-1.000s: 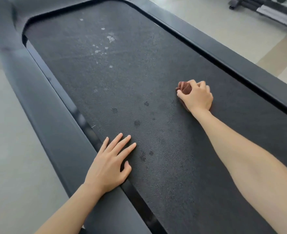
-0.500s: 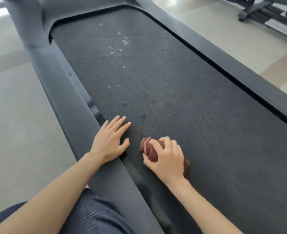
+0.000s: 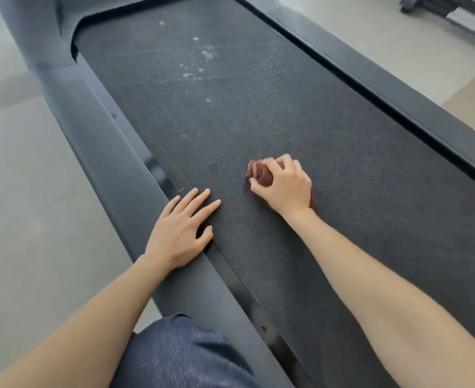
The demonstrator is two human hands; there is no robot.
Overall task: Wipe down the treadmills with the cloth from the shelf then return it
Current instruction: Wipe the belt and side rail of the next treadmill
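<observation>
A pale floor (image 3: 29, 191) lies around the big treadmill (image 3: 96, 152). Its black belt (image 3: 258, 113) has white spots. The left hand (image 3: 181, 230) lies flat and spread. The right hand (image 3: 282, 184) squeezes the brown cloth (image 3: 262, 175) on the belt.

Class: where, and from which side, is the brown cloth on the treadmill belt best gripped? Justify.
Grip the cloth over its bunched top, from above, as the right hand does: it lies wadded on the flat belt, underside unreachable.
</observation>
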